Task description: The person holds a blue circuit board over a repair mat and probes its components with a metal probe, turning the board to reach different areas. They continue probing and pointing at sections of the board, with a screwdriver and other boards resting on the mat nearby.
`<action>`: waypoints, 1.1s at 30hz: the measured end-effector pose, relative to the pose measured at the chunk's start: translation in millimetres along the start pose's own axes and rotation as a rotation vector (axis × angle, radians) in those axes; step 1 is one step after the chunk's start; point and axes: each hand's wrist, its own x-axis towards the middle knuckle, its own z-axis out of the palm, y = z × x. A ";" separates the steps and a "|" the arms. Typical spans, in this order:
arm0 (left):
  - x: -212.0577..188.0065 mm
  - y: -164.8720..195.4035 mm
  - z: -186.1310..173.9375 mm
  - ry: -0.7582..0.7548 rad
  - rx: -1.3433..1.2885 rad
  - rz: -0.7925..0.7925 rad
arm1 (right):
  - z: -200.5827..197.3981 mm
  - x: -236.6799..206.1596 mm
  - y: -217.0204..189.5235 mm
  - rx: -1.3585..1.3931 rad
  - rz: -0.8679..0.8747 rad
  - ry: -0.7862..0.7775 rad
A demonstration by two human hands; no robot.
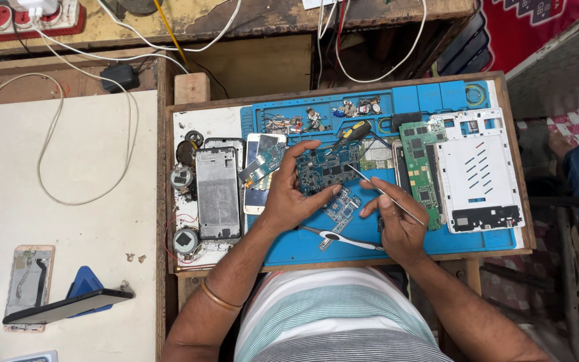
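Now our left hand (288,194) clamps its fingers on a blue circuit board (326,171); at three o'clock, our right hand (397,224) pinches metal tweezers (384,194) over the blue mat (437,238).

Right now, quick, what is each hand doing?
Left hand: closed around a blue circuit board, holding it.
Right hand: closed on thin metal tweezers, tip toward the board.

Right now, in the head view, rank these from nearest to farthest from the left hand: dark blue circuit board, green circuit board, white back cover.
1. Dark blue circuit board: gripped by the left hand.
2. Green circuit board: farther right, on the blue mat.
3. White back cover: far right.
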 end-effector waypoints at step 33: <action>1.4 -6.2 2.3 0.061 -0.096 -0.073 | -1.4 -0.1 -0.1 -0.106 -0.061 -0.003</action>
